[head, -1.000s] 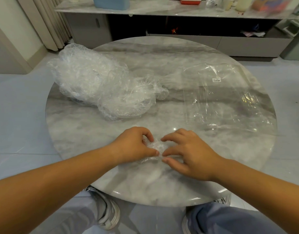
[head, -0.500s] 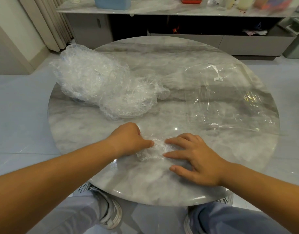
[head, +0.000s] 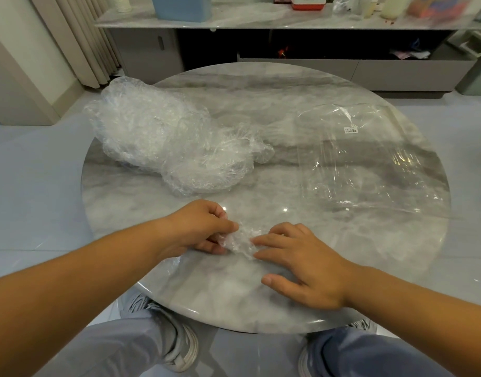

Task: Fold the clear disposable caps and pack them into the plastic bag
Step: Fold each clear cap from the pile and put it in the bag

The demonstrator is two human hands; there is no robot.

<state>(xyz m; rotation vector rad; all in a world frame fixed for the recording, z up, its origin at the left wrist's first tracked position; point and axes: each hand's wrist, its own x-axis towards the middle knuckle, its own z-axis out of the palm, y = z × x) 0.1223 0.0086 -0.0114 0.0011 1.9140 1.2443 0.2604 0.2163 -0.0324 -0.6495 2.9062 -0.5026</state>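
Note:
A crumpled clear cap (head: 240,239) lies on the round marble table (head: 301,91) near its front edge. My left hand (head: 204,227) pinches the cap's left side between thumb and fingers. My right hand (head: 301,265) lies flat with its fingertips pressing the cap's right side onto the table. A heap of loose clear caps (head: 166,137) sits at the back left. A flat clear plastic bag (head: 369,159) with a small white label lies on the right half of the table.
A low marble-topped cabinet (head: 261,19) with a blue box and bottles stands behind the table. Curtains hang at the back left. My knees and grey shoes show under the table's front edge.
My left hand has shifted from a closed fist over the cap to pinching its left edge. My right hand has flattened and slid slightly right, and the cap looks more compact.

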